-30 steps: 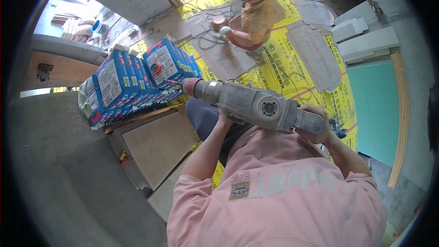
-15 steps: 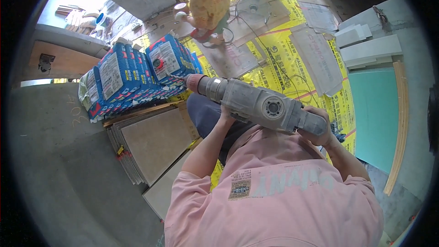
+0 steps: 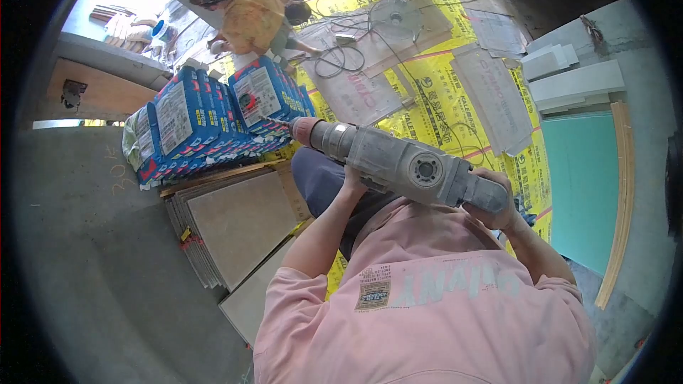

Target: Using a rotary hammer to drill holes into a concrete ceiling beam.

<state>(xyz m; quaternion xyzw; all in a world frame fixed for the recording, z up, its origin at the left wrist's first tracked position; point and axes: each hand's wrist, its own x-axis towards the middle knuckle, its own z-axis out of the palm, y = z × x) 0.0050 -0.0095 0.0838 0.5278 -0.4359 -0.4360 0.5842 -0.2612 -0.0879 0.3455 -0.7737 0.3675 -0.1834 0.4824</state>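
Ahead of the fingers of both hands, a yellow floor sheet (image 3: 423, 75) is covering much of the ground. To the left of the left hand (image 3: 353, 183) and a little farther forward, a stack of blue bags (image 3: 203, 110) is standing. Nearer to the body, also on the left of these fingers, large tiles (image 3: 245, 220) are leaning together in a row. To the right of the right hand (image 3: 506, 215), well apart from its fingers, a green board (image 3: 583, 185) is standing against the wall. Far ahead and left of the fingers, a co-worker (image 3: 252, 18) in an orange-yellow top is bending near the bags.

The grey power drill (image 3: 391, 160) is lying across both hands, in front of the pink shirt (image 3: 427, 299). The right fingers are closing around its rear handle. The left hand is supporting its front part from beneath; its fingers are hiding there, so I cannot tell how far they are curling. Leftward beyond them, the thin bit (image 3: 274, 121) is pointing toward the bags.
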